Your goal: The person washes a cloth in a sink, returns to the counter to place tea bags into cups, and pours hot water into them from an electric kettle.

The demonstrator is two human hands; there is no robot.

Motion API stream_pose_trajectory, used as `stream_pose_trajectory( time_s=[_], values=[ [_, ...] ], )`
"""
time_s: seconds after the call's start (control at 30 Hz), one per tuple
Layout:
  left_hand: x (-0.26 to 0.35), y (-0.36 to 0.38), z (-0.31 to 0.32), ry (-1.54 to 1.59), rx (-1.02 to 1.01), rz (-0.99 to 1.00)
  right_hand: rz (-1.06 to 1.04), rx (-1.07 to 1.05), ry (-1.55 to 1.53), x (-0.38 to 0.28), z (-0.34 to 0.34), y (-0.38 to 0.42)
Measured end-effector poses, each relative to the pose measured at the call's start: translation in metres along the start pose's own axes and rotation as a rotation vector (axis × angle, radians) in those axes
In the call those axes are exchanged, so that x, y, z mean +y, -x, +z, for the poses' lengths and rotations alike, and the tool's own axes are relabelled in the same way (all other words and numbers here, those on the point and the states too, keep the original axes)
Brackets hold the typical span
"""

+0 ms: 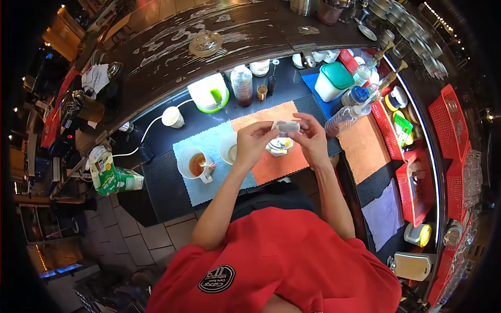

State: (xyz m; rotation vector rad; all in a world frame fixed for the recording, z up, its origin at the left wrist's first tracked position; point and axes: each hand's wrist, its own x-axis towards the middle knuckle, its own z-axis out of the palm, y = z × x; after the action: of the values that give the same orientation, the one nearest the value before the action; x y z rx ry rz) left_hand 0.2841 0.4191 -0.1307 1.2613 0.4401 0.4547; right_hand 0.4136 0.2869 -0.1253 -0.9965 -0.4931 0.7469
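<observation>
Between the fingertips of both hands is a small white packet with a greyish middle; its exact kind is too small to make out. My left hand pinches its left side and my right hand its right side. Just below it, a small dish with white and yellow bits on it stands on the orange cloth. Partly hidden by my left hand is a clear cup. Farther left, a clear jug with brown liquid stands on the light blue cloth.
A ribbed plastic bottle, a white tub with a green lid and a white paper cup stand toward the back. Pump bottles and red baskets line the right. A green carton stands at left.
</observation>
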Motion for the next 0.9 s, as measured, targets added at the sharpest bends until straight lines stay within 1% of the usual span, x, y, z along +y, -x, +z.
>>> stream_pose_trajectory(
  time_s=[0.13, 0.17, 0.3, 0.33, 0.47, 0.67, 0.8, 0.83, 0.9],
  values=[
    [0.001, 0.013, 0.0, -0.184, 0.169, 0.226, -0.074, -0.043, 0.21, -0.002, 0.016, 0.007],
    [0.004, 0.016, 0.001, -0.185, 0.172, 0.227, -0.074, -0.047, 0.209, -0.002, 0.017, 0.008],
    [0.024, 0.029, 0.01, 0.101, 0.063, 0.33, -0.069, -0.083, 0.187, -0.001, 0.022, 0.012],
    [0.026, 0.032, 0.008, 0.101, 0.067, 0.328, -0.064, -0.085, 0.187, -0.002, 0.024, 0.014],
    [0.036, 0.038, -0.006, -0.004, 0.022, 0.102, -0.029, -0.072, 0.25, -0.009, 0.033, 0.017],
    [0.039, 0.039, -0.008, 0.03, 0.009, 0.011, 0.095, -0.101, 0.223, 0.004, 0.022, 0.016],
    [0.025, 0.038, -0.011, 0.6, -0.01, -0.135, 0.392, -0.131, -0.275, -0.001, 0.026, 0.018],
    [0.022, 0.037, -0.012, 0.602, -0.012, -0.135, 0.39, -0.13, -0.273, -0.001, 0.025, 0.018],
    [0.017, 0.036, -0.014, 0.647, -0.018, -0.151, 0.428, -0.161, -0.368, 0.001, 0.022, 0.018]
  ],
)
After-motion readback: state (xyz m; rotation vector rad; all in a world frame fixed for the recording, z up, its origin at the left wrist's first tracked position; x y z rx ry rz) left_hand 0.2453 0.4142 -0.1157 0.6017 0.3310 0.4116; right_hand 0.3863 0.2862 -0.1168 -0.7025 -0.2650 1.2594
